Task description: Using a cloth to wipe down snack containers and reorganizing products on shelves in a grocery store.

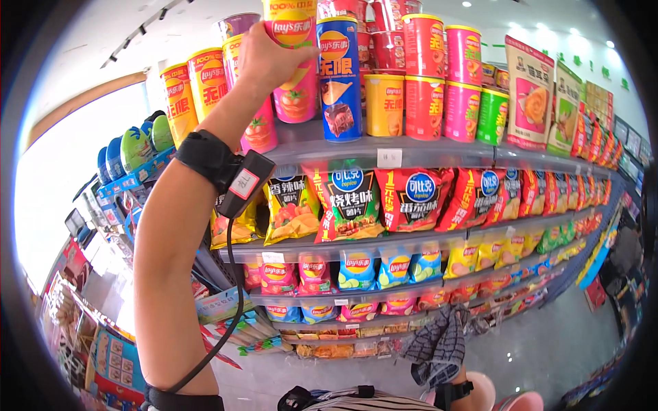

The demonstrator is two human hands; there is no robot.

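Observation:
My left hand (267, 56) is raised to the top shelf, with its fingers and thumb around the upper part of a tall yellow-and-pink Lay's chip canister (295, 100). The canister stands upright; whether its base rests on the shelf I cannot tell. Just right of it is a blue Lay's canister (341, 82), close to my thumb. To the left, more yellow canisters (177, 97) stand partly behind my forearm. Low at the right, my right hand (457, 377) holds a dark checked cloth (437, 347) that covers most of the hand.
The top shelf (380, 149) also carries short chip canisters (424, 108) and upright snack pouches (529, 95). Bagged chips (416, 200) fill the shelves below. Pink containers (519, 400) are by my right wrist. A cable (239, 287) hangs along my left arm.

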